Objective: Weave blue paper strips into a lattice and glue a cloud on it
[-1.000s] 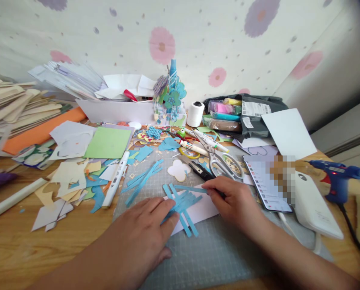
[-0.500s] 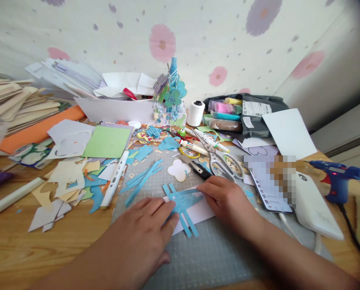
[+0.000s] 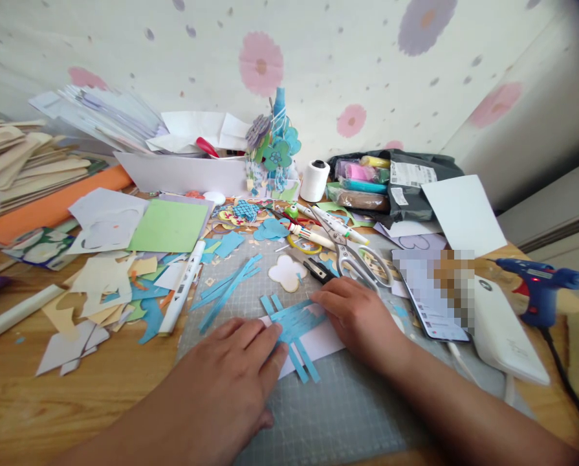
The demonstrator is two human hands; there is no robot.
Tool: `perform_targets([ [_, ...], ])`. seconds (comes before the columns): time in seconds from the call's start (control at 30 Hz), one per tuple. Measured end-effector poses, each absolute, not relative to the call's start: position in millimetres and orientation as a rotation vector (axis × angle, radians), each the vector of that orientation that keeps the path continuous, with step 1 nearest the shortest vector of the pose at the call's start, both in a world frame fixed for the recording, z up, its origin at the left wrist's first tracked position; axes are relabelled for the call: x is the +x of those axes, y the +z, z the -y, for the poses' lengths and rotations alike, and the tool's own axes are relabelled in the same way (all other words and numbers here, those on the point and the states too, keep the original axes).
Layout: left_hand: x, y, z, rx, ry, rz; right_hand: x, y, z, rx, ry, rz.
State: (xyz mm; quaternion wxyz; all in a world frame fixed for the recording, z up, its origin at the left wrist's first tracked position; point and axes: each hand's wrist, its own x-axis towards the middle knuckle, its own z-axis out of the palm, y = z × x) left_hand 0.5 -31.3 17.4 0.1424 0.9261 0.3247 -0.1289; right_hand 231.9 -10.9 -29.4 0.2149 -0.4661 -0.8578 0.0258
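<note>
Blue paper strips (image 3: pixel 295 317) lie crossed on a white sheet (image 3: pixel 321 342), between the hands, their broad band running left to right. Left hand (image 3: pixel 224 375), unclenched, presses the left end; right hand (image 3: pixel 357 317) touches the right, its grip indeterminable.

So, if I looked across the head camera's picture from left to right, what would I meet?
Flat cream-coloured sticks → a light green square of paper → blue paper strips crossed on a pale sheet → a dark plastic bag → a blue glue gun.
</note>
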Motion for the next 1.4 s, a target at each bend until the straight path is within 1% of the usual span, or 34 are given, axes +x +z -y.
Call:
perform_targets([
  [0.27,2.0,23.5,31.6,2.634,-0.362,-0.966,231.7,-26.3,14.8,-1.332,0.195,2.387],
  [0.5,-1.1,21.5,33.3,2.659,-0.356,-0.947,230.4,-17.1,13.1,-1.376,0.513,2.262],
  [0.67,-1.2,19.0,34.9,2.698,-0.347,-0.943,231.0,-9.3,13.4,-1.399,0.573,2.25],
  [0.93,1.2,19.6,33.9,2.683,-0.355,-0.959,233.2,-1.8,14.9,-1.348,0.774,2.16],
  [1.27,1.8,22.6,35.5,2.705,-0.34,-0.958,234.5,-3.4,23.2,-1.332,0.868,2.262],
  [1.4,0.9,21.3,35.8,2.694,-0.355,-0.951,236.1,-5.4,23.5,-1.342,0.827,2.28],
])
